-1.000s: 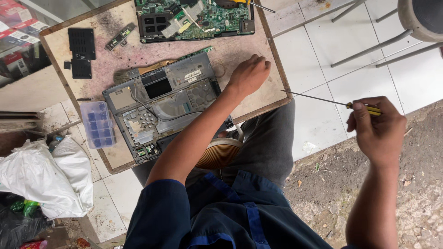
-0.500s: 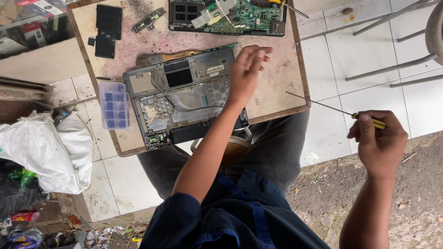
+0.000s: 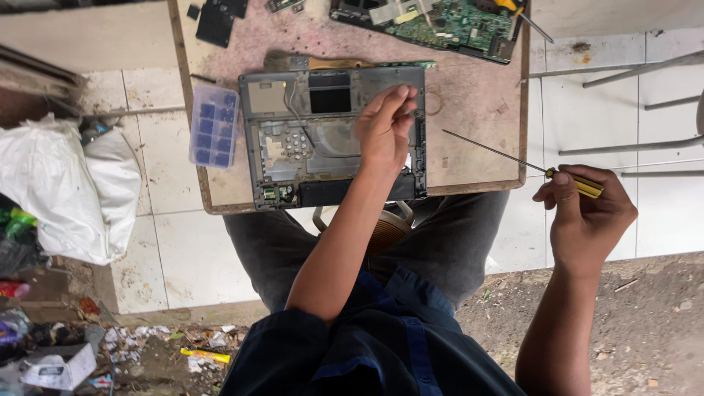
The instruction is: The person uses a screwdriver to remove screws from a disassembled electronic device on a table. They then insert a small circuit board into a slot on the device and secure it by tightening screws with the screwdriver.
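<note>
A small wooden bench (image 3: 469, 158) is sitting over a pale tiled floor (image 3: 183, 257), carrying an opened grey laptop chassis (image 3: 293, 139), a green circuit board (image 3: 447, 22) at its far edge and a clear compartment box (image 3: 213, 126) of blue parts just beside the chassis. The left hand (image 3: 385, 132) is resting over the right part of the chassis, its fingers (image 3: 400, 99) pinching together at the tips — on what, I cannot tell. The right hand (image 3: 587, 213) is hanging off the bench's right side, fingers clamping on a yellow-handled screwdriver (image 3: 579, 183) whose thin shaft is pointing back over the bench — clear of the chassis.
</note>
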